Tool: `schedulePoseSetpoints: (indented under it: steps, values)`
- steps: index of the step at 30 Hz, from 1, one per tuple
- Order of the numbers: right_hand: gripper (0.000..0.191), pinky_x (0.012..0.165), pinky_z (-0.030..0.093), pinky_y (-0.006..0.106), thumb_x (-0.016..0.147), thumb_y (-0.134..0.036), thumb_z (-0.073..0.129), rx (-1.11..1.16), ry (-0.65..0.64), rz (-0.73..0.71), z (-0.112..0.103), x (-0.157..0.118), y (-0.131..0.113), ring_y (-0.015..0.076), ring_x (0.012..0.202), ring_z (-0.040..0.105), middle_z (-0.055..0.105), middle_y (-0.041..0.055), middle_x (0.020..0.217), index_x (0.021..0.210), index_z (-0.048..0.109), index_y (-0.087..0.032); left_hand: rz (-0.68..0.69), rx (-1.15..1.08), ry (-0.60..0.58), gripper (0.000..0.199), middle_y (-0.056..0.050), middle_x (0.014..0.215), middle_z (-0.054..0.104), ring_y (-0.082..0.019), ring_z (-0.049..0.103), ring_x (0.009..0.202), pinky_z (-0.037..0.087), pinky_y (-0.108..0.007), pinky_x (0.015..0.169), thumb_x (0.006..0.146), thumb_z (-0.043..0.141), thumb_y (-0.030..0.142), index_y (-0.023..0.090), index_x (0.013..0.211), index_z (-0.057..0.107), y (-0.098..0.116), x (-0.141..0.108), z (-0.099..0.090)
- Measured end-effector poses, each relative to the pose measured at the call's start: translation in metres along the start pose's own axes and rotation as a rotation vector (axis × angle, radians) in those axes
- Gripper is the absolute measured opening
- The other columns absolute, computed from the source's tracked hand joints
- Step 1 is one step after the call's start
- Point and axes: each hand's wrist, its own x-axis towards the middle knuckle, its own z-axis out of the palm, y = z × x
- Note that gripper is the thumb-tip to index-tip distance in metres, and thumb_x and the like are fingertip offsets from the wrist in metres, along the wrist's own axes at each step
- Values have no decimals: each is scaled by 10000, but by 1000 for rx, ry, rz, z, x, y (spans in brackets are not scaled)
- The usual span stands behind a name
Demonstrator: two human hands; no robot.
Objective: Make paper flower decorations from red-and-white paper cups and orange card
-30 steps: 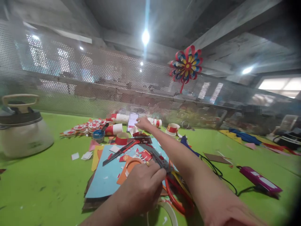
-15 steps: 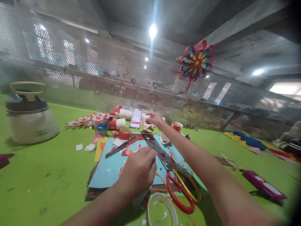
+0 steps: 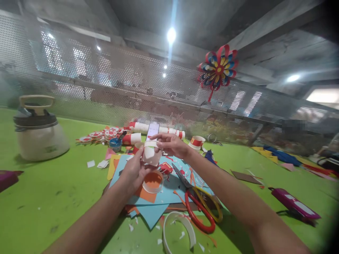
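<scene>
White paper cup (image 3: 151, 158) is held above the light blue sheet (image 3: 169, 193), midway over the green worktop (image 3: 39, 197). Nearest, both forearms and a cut white band (image 3: 190, 234) run out past the lower edge. Beyond the band, red-and-yellow scissors (image 3: 188, 186) lie with their points on the sheet. Beside them a pale ring (image 3: 153, 192) rests over orange paper, uncovered now that the left hand (image 3: 134, 172) has moved forward; a long red-and-black tool that showed on the sheet half a second ago is mostly hidden behind that hand. The left grip is closed on the cup's side; the right hand (image 3: 173, 144), then near the phone (image 3: 153, 129) and well apart from the left, now pinches the cup's upper rim. Its fingers and the cup conceal the phone's lower part, and the cup's far side cannot be seen. Farther back stand an open blue jar (image 3: 116, 145) and a red-and-white tub (image 3: 196, 141); a paper flower (image 3: 219, 70) shows against the perforated screen (image 3: 119, 91), blurred behind.
</scene>
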Motion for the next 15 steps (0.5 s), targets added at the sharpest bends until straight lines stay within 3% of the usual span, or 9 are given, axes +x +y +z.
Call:
schedulePoseSetpoints:
  steps: [4,9,12,15]
  values:
    - [388,660,499,273,724,-298,731,-14,-58,22,-1,-7,5,144,693,652,703,43,759,1078,659,-155,-57,-144,-108,266,-150,1006,680,-222,662,836,559,-389,745,911,458,291,113,1054,593,-1,-4,3]
    - [357,758,516,324,711,-305,749,-59,-36,73,-10,-10,9,170,798,665,716,65,862,1023,681,-145,-112,-84,-151,246,-104,953,670,-179,648,732,566,-356,647,870,538,331,143,1020,589,-7,-5,0]
    - [267,792,523,350,807,-307,675,-116,147,103,-37,0,4,180,869,656,693,78,960,1013,664,-138,-39,-23,-108,235,-58,891,659,-152,629,690,547,-290,580,821,608,345,169,973,577,-8,-6,0]
    - [265,775,533,382,905,-307,558,-214,507,117,-73,17,2,187,907,630,624,72,1081,1109,582,-140,34,38,-90,316,-9,816,639,-127,601,624,502,-229,512,748,678,405,200,962,568,-9,-8,4]
